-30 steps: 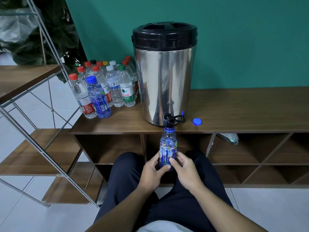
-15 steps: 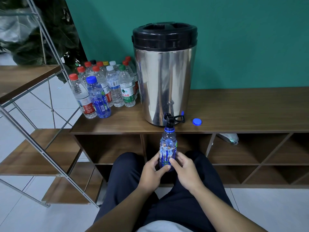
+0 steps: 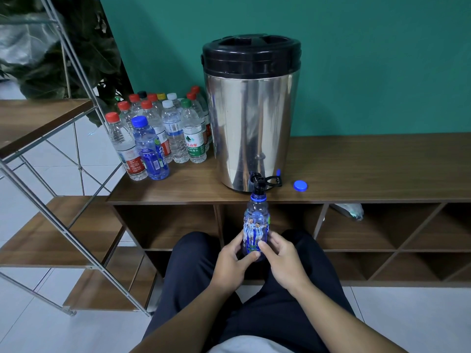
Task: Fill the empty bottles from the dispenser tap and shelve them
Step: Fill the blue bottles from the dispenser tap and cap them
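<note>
Nothing has shifted since the earlier frames that I can make out: both hands and the bottle sit just where they were, which I read as waiting for the fill.

Far left, the shelf rack (image 3: 51, 220) stands bare on the boards I can see, where filled bottles should end up. On the surface (image 3: 369, 164), a cluster of capped bottles (image 3: 163, 133) stands left of the dispenser (image 3: 251, 115), out of the way of the tap.

My left hand (image 3: 233, 263) wraps the lower part of the bottle (image 3: 256, 229), thumb across its front; my right hand (image 3: 283, 261) curls round the other side. I judge two hands are used to keep the neck steady and upright right under the tap (image 3: 258, 183), which overhangs the surface edge so the mouth can meet it. I cannot tell the water level through the printed label.

Right of the tap lies the blue cap (image 3: 300, 185), close by, presumably for screwing on afterwards.
</note>
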Action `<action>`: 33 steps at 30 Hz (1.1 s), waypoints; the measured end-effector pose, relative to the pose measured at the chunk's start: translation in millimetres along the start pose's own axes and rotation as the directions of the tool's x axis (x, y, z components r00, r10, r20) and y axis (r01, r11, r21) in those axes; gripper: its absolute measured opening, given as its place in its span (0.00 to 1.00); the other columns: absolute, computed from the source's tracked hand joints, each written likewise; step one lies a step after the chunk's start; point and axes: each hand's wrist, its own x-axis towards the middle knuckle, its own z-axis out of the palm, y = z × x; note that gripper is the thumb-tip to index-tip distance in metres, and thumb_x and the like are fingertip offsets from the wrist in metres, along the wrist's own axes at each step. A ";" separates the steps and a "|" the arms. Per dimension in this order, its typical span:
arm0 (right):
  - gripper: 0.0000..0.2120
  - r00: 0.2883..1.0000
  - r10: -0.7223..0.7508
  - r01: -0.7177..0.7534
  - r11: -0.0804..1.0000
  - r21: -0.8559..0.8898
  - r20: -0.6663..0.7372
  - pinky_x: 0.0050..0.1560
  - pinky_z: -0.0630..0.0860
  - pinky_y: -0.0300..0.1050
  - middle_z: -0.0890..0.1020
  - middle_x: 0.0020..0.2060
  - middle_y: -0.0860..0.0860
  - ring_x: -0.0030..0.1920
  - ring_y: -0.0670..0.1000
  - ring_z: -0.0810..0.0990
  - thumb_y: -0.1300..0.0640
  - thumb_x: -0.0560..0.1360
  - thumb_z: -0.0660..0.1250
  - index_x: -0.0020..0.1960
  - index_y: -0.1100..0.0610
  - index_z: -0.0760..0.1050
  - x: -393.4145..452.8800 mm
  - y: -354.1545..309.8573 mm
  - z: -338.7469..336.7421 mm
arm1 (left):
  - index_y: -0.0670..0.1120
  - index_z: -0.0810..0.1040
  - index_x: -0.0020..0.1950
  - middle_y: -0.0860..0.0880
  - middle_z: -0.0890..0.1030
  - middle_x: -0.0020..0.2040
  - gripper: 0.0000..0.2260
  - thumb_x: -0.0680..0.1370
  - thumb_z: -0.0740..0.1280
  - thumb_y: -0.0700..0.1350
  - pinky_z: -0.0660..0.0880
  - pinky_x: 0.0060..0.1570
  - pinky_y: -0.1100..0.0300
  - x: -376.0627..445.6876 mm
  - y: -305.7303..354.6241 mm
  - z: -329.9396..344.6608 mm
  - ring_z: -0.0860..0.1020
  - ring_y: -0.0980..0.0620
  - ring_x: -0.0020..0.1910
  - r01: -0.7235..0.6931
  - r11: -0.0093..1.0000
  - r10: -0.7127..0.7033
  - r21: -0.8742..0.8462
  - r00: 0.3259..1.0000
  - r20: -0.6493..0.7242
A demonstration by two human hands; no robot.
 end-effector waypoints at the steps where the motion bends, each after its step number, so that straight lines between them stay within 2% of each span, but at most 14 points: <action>1: 0.16 1.000 0.000 0.000 1.000 0.000 -0.001 0.68 0.83 0.53 0.88 0.64 0.48 0.67 0.49 0.86 0.65 0.87 0.67 0.72 0.54 0.81 0.0 0.1 0.0 | 0.52 0.79 0.78 0.51 0.87 0.69 0.25 0.84 0.74 0.33 0.82 0.71 0.41 0.1 -0.3 0.0 0.84 0.48 0.70 0.001 1.000 -0.001 -0.001 1.000 0.000; 9: 0.16 1.000 -0.003 0.003 1.000 0.000 -0.008 0.68 0.83 0.52 0.88 0.64 0.48 0.67 0.50 0.85 0.66 0.86 0.67 0.71 0.55 0.81 1.0 1.7 0.5 | 0.52 0.80 0.78 0.49 0.87 0.69 0.25 0.84 0.74 0.34 0.82 0.70 0.39 0.9 -1.5 -0.1 0.85 0.47 0.69 0.003 1.000 -0.003 -0.018 1.000 -0.001; 17: 0.16 1.000 0.012 -0.012 1.000 -0.007 -0.011 0.69 0.82 0.59 0.88 0.64 0.49 0.66 0.51 0.86 0.66 0.86 0.67 0.71 0.54 0.81 1.5 3.1 0.5 | 0.49 0.79 0.79 0.48 0.87 0.68 0.25 0.83 0.74 0.33 0.81 0.72 0.40 1.6 -4.0 0.5 0.85 0.47 0.69 0.008 1.000 -0.008 -0.018 1.000 -0.005; 33: 0.16 1.000 0.015 -0.015 1.000 -0.018 -0.010 0.70 0.81 0.60 0.88 0.64 0.48 0.67 0.50 0.85 0.64 0.87 0.67 0.72 0.52 0.81 1.2 1.8 0.3 | 0.50 0.78 0.80 0.49 0.87 0.69 0.26 0.84 0.74 0.33 0.81 0.72 0.40 -0.1 -0.1 0.0 0.84 0.47 0.70 -0.001 1.000 0.001 -0.027 1.000 0.004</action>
